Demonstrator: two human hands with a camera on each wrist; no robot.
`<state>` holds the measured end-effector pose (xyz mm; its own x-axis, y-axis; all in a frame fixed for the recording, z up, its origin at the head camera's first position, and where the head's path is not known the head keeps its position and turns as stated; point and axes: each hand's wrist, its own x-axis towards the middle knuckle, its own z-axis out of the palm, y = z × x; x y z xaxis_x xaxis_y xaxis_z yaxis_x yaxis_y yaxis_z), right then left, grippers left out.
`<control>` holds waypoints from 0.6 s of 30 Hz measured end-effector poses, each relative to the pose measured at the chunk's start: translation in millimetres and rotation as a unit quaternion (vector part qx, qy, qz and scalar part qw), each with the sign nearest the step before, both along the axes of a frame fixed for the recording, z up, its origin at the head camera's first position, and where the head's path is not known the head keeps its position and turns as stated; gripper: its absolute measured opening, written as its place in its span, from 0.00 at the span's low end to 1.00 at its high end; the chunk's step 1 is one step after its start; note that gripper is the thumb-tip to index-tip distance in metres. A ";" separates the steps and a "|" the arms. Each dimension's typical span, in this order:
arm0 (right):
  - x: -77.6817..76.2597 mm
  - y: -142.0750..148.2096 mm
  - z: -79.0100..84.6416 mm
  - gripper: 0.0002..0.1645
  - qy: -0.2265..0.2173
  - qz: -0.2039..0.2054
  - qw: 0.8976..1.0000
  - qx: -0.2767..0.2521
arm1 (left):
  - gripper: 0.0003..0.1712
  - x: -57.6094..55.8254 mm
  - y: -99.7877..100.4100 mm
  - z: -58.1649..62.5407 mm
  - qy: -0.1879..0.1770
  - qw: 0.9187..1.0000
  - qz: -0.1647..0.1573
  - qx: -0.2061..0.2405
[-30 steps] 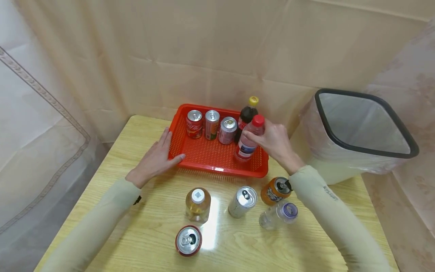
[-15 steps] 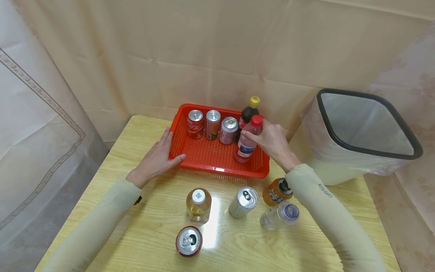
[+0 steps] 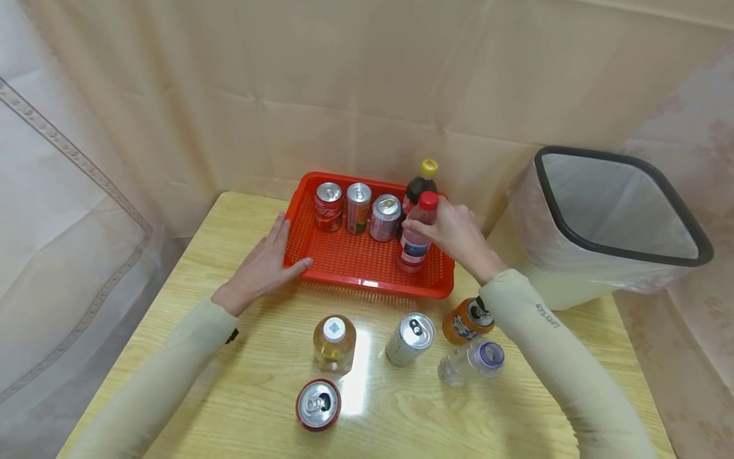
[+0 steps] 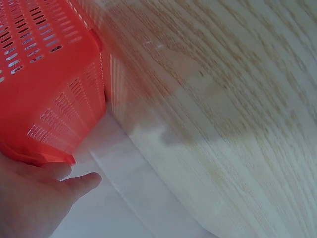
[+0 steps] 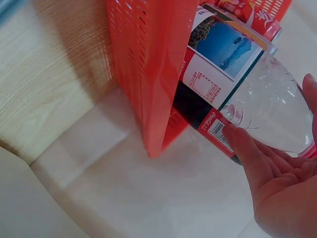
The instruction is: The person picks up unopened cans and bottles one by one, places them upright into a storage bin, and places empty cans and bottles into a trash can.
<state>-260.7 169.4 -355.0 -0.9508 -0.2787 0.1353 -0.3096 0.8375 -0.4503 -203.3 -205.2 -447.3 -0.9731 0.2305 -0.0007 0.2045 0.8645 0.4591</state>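
Note:
A red plastic basket (image 3: 344,258) stands at the back of the wooden table. My left hand (image 3: 260,264) rests on its left rim with fingers straight, thumb over the front corner. In the right half of the basket stands a clear water bottle (image 3: 414,245) with a red cap. My right hand (image 3: 461,236) grips this bottle by its upper part. Just behind it is a cola bottle (image 3: 421,186) with a yellow cap, partly hidden. Along the back wall stand a red can (image 3: 329,207), a slim can (image 3: 358,207) and a pinkish can (image 3: 385,218).
In front of the basket are an amber drink bottle (image 3: 334,347), an opened red-rimmed can (image 3: 318,405), a silver can (image 3: 409,341), an orange can (image 3: 467,320) and a capless clear bottle (image 3: 470,364), tilted in view. A lined bin (image 3: 602,255) stands at the right.
The right hand and the water bottle have shifted slightly left, more upright beside the cola bottle. The left hand has stayed on the rim.

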 end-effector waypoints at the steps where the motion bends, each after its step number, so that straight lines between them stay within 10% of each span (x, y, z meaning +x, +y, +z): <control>1: 0.3 -0.2 0.2 0.32 -0.001 -0.003 1.000 0.002 | 0.65 -0.1 0.1 0.5 -0.001 1.000 0.000 0.000; 18: 24.0 22.9 20.5 0.44 -0.024 -0.018 1.000 0.003 | 0.64 -2.0 0.0 0.2 -0.002 1.000 0.003 0.012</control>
